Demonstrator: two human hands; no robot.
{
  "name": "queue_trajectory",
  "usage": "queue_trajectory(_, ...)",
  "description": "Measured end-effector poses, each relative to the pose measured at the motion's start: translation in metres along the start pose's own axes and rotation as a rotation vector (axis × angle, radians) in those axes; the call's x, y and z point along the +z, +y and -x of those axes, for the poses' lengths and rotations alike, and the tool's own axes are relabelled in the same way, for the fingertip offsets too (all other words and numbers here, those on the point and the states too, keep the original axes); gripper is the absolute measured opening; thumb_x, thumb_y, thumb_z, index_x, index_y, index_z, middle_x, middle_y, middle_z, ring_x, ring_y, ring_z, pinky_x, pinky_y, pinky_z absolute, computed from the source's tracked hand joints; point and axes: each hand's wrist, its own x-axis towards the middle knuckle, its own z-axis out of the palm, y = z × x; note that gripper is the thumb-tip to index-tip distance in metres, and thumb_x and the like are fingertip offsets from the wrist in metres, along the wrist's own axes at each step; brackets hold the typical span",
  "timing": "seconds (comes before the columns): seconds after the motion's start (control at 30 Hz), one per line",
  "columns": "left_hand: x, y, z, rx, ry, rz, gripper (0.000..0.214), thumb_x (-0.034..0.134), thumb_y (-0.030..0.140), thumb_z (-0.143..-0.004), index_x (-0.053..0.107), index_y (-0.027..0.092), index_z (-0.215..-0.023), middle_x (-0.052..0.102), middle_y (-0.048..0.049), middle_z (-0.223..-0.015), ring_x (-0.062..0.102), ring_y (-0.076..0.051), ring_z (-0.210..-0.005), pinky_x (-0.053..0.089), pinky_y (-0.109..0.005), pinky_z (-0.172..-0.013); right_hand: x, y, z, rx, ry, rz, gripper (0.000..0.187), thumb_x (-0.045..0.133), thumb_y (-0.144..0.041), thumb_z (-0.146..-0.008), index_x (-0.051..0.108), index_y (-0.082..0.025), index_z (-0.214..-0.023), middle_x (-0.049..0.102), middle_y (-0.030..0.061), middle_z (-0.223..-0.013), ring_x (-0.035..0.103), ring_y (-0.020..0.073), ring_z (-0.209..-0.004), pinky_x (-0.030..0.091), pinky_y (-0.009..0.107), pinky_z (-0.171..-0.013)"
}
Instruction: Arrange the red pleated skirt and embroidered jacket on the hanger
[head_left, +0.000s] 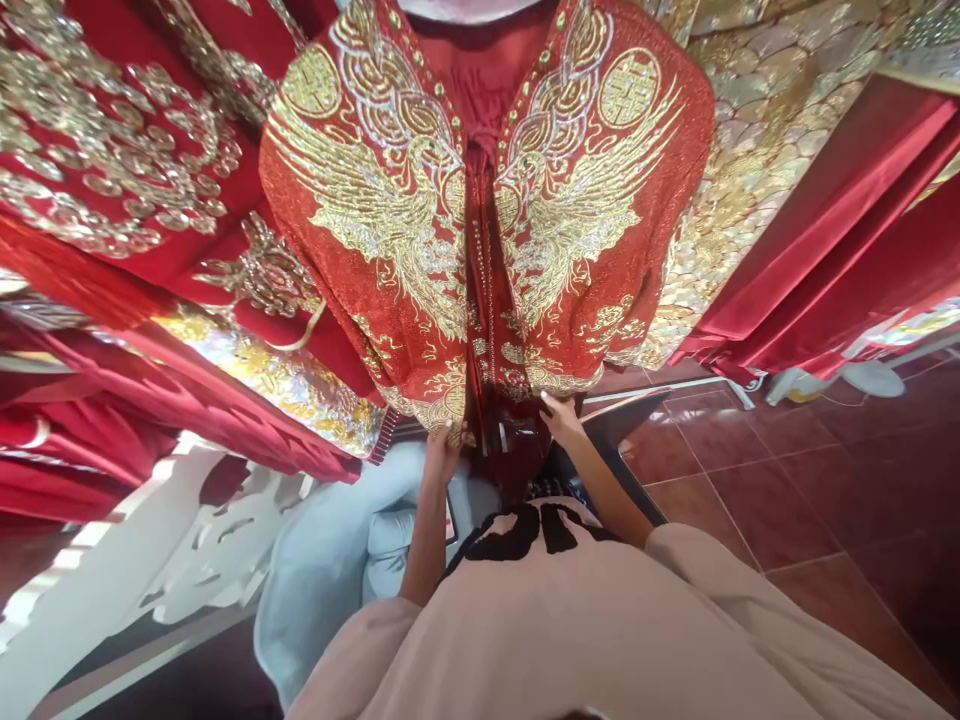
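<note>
Reddish floor tiles [720, 450] show at the right, while hung cloth crowds the rest of the room: a dark red fabric with sparkling beadwork [112, 150] on the left, a gold scaled cloth [757, 190] and a plain red drape [825, 250] on the right. Below, I see a pale blue seat [322, 560] beside a white carved panel [217, 540].

Straight ahead of my camera is the red jacket [397, 250], upright with its front spread towards me, gold birds on both halves. Dark red cloth [491, 360] shows in the gap between them; I cannot tell whether it is lining or another garment.

The left hand [444, 452] has its fingers closed narrowly on the lower edge of one front, and the right hand [562, 415] pinches the lower edge of the other, so the opening lies between them. I judge the step in hand to be holding the two fronts by the hem.

From here, I'd say the next move calls for an even, light pull on both sides, with fingers clear of the raised gold stitching, which could snag.
</note>
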Motion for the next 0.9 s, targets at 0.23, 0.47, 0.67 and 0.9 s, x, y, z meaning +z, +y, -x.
queue_trajectory(0.23,0.025,-0.002,0.023,-0.032,-0.061,0.036,0.031,0.075,0.021,-0.058,0.05,0.016,-0.076,0.057,0.0037,-0.068,0.055,-0.006,-0.056,0.039,-0.014,-0.047,0.007,-0.014,0.027,0.205,-0.079,-0.198,0.039,0.075,-0.036,-0.053,0.057,-0.02,-0.083,0.068,-0.0006,-0.077,0.064,0.0146,-0.07,0.053,0.029,-0.066)
queue_trajectory(0.47,0.054,-0.003,0.039,0.015,-0.109,0.025,0.031,0.08,0.024,-0.058,0.055,0.015,-0.076,0.057,0.0024,-0.069,0.05,-0.004,-0.054,0.037,-0.015,-0.047,0.025,-0.034,0.061,0.306,-0.091,-0.25,0.039,0.078,-0.032,-0.049,0.055,-0.019,-0.078,0.066,-0.003,-0.065,0.059,0.0126,-0.051,0.046,0.025,-0.045)
queue_trajectory(0.67,0.069,-0.01,0.043,0.009,-0.083,0.012,0.027,0.079,0.023,-0.06,0.056,0.015,-0.072,0.058,0.003,-0.065,0.051,-0.005,-0.053,0.037,-0.015,-0.047,0.037,-0.044,0.071,0.298,-0.132,-0.251,0.033,0.078,-0.03,-0.052,0.05,-0.019,-0.066,0.053,-0.0082,-0.049,0.042,0.0044,-0.038,0.031,0.018,-0.036)
queue_trajectory(0.9,0.078,-0.015,0.053,-0.018,-0.061,0.013,0.028,0.079,0.024,-0.06,0.06,0.015,-0.078,0.063,0.0022,-0.071,0.059,-0.009,-0.062,0.046,-0.02,-0.059,0.045,-0.048,0.078,0.254,-0.197,-0.284,0.031,0.08,-0.022,-0.049,0.058,-0.018,-0.071,0.061,-0.0068,-0.062,0.052,0.0068,-0.051,0.043,0.021,-0.048)
